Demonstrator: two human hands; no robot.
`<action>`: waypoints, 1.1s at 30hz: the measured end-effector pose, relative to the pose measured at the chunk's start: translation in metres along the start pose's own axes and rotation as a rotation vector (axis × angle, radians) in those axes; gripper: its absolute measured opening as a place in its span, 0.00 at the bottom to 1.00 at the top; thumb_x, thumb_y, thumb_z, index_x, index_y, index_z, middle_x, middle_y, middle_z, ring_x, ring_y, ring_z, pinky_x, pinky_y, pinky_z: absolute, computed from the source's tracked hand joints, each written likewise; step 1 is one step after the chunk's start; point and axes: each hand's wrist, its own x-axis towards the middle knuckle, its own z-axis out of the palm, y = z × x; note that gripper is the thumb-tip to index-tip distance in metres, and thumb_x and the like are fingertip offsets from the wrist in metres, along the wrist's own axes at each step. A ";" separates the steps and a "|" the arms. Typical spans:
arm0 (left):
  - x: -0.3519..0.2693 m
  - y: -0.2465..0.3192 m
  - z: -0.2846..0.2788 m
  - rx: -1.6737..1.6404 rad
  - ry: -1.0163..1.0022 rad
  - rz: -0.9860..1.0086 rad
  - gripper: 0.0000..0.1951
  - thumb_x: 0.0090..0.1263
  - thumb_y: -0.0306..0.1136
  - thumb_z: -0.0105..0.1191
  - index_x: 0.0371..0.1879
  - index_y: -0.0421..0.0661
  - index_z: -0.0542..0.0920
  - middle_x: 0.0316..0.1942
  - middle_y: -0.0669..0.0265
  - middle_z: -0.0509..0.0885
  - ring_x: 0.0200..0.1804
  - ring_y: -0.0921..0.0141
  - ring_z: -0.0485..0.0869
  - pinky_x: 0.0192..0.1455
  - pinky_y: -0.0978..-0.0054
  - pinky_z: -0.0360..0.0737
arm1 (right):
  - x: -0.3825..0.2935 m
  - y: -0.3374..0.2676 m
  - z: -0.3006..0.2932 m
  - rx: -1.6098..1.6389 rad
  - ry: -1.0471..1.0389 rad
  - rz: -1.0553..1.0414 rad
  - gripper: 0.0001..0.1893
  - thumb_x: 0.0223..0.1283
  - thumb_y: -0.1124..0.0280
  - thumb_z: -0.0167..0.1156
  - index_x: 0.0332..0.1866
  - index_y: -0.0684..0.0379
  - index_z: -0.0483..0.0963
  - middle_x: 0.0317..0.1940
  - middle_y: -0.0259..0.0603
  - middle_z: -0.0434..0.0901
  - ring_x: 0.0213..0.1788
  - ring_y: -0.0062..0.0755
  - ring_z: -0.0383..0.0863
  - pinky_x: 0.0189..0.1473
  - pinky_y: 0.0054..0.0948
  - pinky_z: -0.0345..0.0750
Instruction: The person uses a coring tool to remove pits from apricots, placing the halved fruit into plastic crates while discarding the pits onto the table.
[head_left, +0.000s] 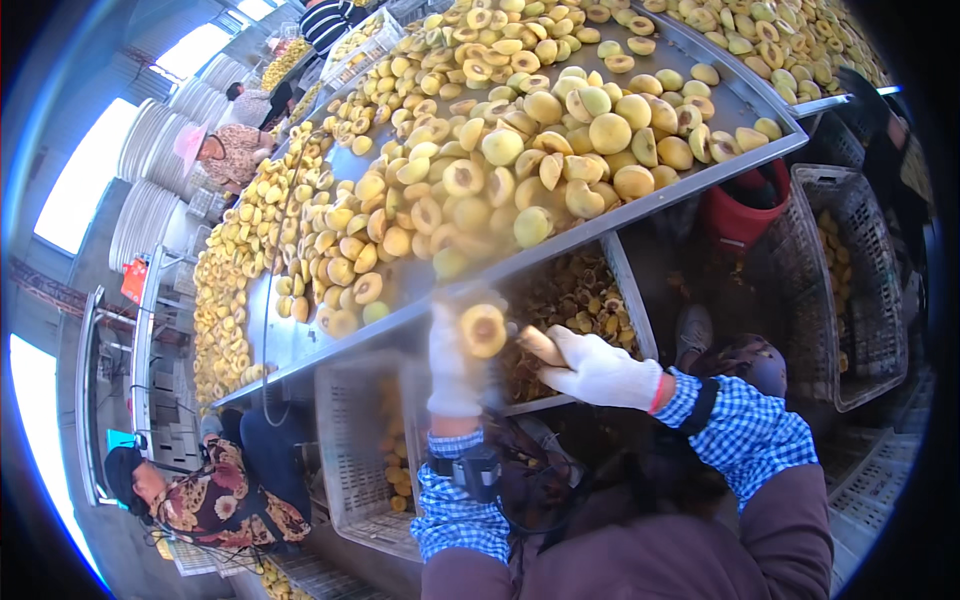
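My left hand (456, 367), in a white glove, holds a halved yellow fruit (483, 331), perhaps a peach, with its brown centre showing. Close on its right, my right hand (604, 371), also gloved in white, grips the wooden handle (541, 345) of a small tool; its working end is blurred beside the fruit. Both hands are just below the rim of a metal table (592, 229), on which many whole and halved yellow fruits (525, 161) are heaped. Under my hands is a metal-framed bin (634, 319) of brown and yellow fruit scraps (581, 296).
A plastic crate (341, 465) with fruit pieces stands at left, another crate (889, 300) at right near a red bucket (739, 214). A co-worker (217, 491) sits at lower left; others work along the table's far left side. Stacked white trays (146, 142) stand behind them.
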 end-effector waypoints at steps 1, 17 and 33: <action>0.001 -0.003 0.003 0.059 -0.006 -0.029 0.23 0.78 0.50 0.36 0.52 0.43 0.75 0.42 0.60 0.82 0.42 0.67 0.82 0.41 0.68 0.84 | 0.003 0.005 0.007 -0.277 0.142 -0.140 0.16 0.59 0.64 0.59 0.46 0.62 0.66 0.22 0.55 0.77 0.26 0.56 0.80 0.28 0.48 0.75; -0.022 0.070 -0.082 1.900 0.760 0.418 0.20 0.63 0.45 0.59 0.46 0.43 0.80 0.42 0.54 0.84 0.51 0.56 0.78 0.53 0.60 0.75 | -0.015 0.018 -0.021 -0.614 0.152 0.032 0.21 0.56 0.61 0.61 0.50 0.61 0.68 0.22 0.53 0.78 0.27 0.56 0.80 0.31 0.49 0.76; 0.101 0.017 0.001 1.713 0.291 0.412 0.21 0.57 0.46 0.59 0.48 0.50 0.82 0.53 0.55 0.78 0.56 0.54 0.73 0.59 0.56 0.70 | -0.011 0.007 -0.034 -0.488 0.192 0.146 0.17 0.57 0.62 0.59 0.44 0.61 0.67 0.25 0.55 0.78 0.30 0.58 0.80 0.32 0.49 0.75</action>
